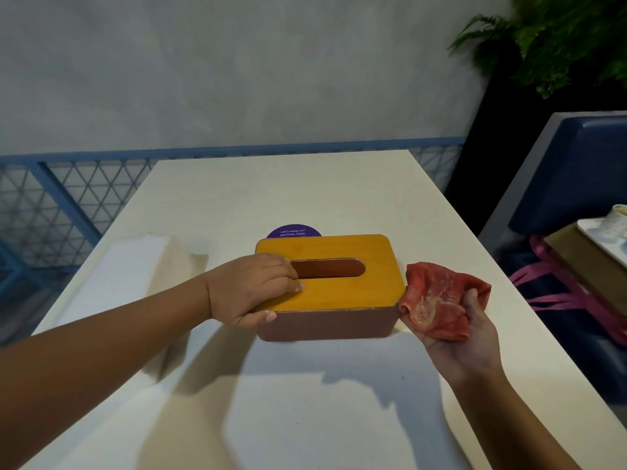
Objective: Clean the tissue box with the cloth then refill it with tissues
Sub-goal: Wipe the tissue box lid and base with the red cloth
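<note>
A tissue box (342,293) with a yellow wooden lid and brown sides stands in the middle of the white table (305,191). Its oval slot shows no tissue. My left hand (252,288) grips the box's left end, fingers on the lid by the slot and thumb on the front side. My right hand (464,337) holds a crumpled red cloth (437,300) just off the box's right front corner, the cloth touching or nearly touching it. A white stack of tissues (132,276) lies on the table to the left, partly behind my left forearm.
A round purple sticker (293,230) lies on the table behind the box. A blue mesh railing (68,198) runs along the left and back. To the right is a blue seat (570,184) with a box, a tray and pink straps (559,296); a plant (559,39) stands behind.
</note>
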`<action>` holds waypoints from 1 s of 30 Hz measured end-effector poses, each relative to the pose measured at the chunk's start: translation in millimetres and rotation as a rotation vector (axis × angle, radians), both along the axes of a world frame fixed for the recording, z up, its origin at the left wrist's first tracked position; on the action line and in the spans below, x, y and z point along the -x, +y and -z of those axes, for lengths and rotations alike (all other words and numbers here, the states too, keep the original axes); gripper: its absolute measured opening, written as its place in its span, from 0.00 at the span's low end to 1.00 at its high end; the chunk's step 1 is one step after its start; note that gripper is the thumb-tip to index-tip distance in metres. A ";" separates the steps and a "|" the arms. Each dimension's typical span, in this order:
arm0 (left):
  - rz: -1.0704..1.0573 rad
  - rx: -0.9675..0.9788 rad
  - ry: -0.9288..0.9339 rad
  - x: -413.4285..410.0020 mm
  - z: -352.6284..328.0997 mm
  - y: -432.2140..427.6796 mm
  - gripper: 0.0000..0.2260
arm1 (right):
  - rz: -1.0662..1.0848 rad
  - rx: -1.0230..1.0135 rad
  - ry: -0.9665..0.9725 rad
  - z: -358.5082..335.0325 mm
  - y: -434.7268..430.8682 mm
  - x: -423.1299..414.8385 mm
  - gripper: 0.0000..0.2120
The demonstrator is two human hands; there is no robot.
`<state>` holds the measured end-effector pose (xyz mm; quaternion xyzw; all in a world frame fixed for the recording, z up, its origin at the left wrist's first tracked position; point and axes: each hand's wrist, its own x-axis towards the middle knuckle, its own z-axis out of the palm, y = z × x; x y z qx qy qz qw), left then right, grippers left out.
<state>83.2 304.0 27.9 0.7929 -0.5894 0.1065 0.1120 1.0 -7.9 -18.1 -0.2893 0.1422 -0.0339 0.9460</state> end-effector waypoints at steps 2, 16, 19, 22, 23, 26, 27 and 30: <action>-0.027 -0.001 0.001 3.9 -1.3 1.5 0.23 | -0.005 0.020 0.013 -3.2 -2.5 -1.2 0.30; -0.449 0.407 -0.041 65.8 -20.7 -72.1 0.11 | 0.093 0.459 -0.107 -48.8 -29.4 -2.4 0.14; -0.519 0.470 0.081 91.8 -24.7 -117.5 0.17 | 0.118 0.681 -0.150 -57.1 -32.6 16.3 0.13; -0.635 0.553 0.458 116.3 -27.0 -156.7 0.20 | 0.178 1.111 -0.280 -55.9 -36.4 39.6 0.02; -0.658 0.584 0.581 122.8 -27.0 -168.4 0.18 | 0.179 1.271 -0.355 -53.6 -38.1 46.3 0.03; -0.658 0.707 0.900 141.4 -24.6 -192.6 0.19 | 0.229 1.750 -0.537 -43.0 -42.4 64.0 0.17; -0.660 0.749 0.985 147.7 -24.7 -196.4 0.22 | 0.285 1.916 -0.577 -39.6 -41.9 68.8 0.20; -0.755 0.619 1.014 166.9 -26.3 -199.1 0.34 | 0.423 2.158 -0.639 -32.0 -38.8 92.6 0.19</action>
